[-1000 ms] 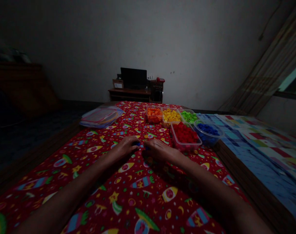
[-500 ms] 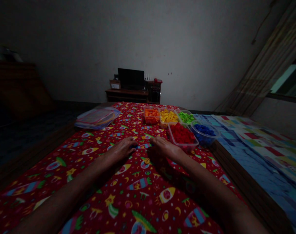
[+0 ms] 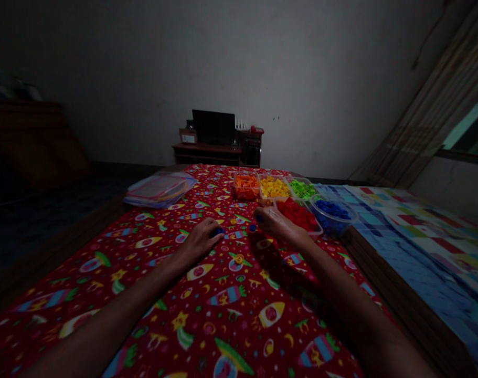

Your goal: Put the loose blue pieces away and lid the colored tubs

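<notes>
Left hand low, pinching small blue piece. Right hand by red tub, fingers curled, dark blue bit at tips; cannot tell if gripped. Big red cloth with rockets under everything. Pile of clear lids far left. Red tub full of red bits; round tub beside it, full of blue. Tiny loose blue block on cloth between hands, nearer right.

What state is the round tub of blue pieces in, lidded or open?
Open: the round tub has no lid on, and blue pieces show inside.
</notes>
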{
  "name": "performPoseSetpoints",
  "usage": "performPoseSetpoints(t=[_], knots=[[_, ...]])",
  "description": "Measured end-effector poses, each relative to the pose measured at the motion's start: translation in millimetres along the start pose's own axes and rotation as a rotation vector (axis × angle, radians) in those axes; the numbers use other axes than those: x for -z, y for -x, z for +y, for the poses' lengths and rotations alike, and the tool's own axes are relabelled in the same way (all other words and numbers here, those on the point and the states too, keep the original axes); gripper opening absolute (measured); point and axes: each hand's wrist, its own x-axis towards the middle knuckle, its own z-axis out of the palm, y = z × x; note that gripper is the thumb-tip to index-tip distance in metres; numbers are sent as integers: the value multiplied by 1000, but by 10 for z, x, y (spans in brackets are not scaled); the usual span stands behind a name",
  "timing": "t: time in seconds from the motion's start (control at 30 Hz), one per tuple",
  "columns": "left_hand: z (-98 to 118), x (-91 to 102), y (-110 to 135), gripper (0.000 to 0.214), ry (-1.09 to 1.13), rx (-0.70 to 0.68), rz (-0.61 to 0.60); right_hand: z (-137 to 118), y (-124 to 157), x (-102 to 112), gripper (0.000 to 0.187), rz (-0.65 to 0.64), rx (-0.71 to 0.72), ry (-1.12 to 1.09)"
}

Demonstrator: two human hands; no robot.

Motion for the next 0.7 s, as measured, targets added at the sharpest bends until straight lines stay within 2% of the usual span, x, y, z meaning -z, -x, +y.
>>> performPoseSetpoints(t=[0.07, 0.17, 0.27, 0.37, 0.47, 0.57, 0.7], knots=[[6, -28, 16, 18, 21, -11, 17, -2, 3, 24, 13, 12, -34, -16], [21, -39, 31, 18, 45, -39, 14, 2, 19, -118, 16, 90, -68, -14], [51, -21, 36, 19, 52, -48, -2, 8, 69, -350, 27, 109, 51, -36], [73, -4, 38, 20, 46, -48, -4, -6, 136, -471, 35, 46, 150, -65], [65, -6, 38, 22, 14, -44, 3, -33, 196, -466, 29, 21, 169, -65], [40, -20, 38, 25, -6, -49, -7, -48, 222, -468, 24, 48, 183, -41], [16, -34, 40, 27, 5, -60, -14, -9, 123, -415, 16, 78, 168, -4]])
